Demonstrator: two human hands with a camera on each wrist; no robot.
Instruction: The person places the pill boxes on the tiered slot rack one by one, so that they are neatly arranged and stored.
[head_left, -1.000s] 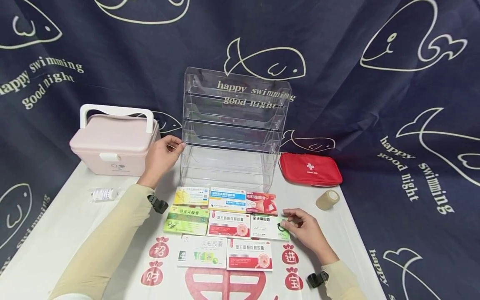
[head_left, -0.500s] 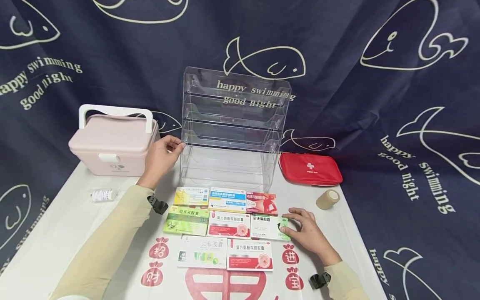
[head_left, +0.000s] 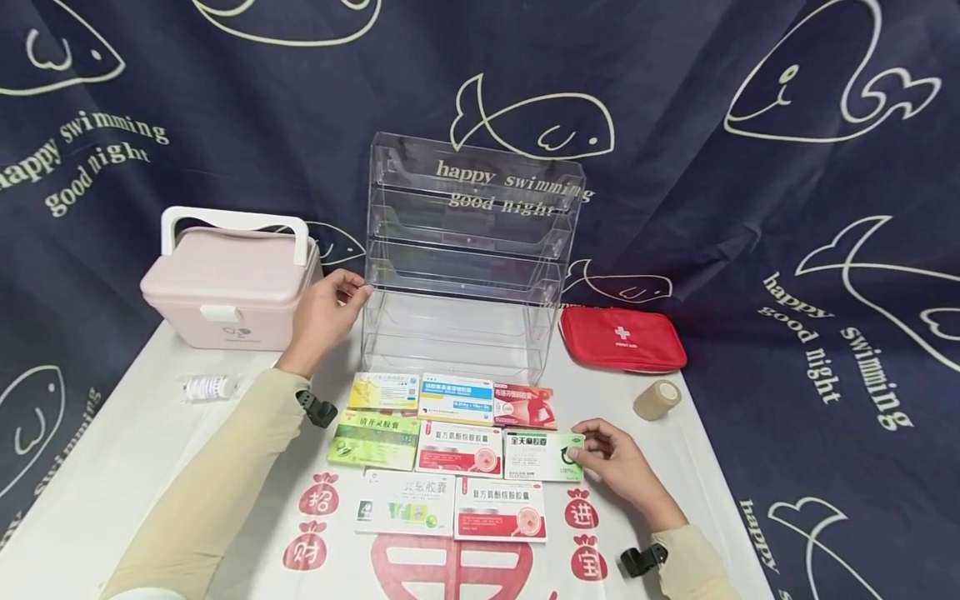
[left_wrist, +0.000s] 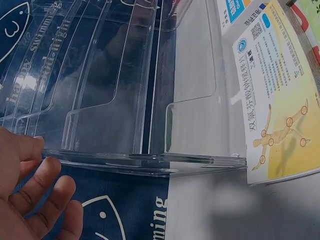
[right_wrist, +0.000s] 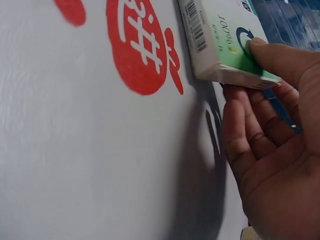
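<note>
— Status of the green-and-white medicine box [head_left: 543,455]?
— It is pinched at its right end, slightly raised, by the right hand [head_left: 619,468], near the table's right edge.
— And the left hand [head_left: 324,315]?
— Straight fingers are rested against the clear rack [head_left: 465,267]. Pickup is judged underway; a clean lift is required next.

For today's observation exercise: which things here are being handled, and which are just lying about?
In hand: right hand pinching the green-and-white box; left hand touching the clear tiered rack.

Lying about: pink case, red first-aid pouch, bandage roll, small bottle.
</note>
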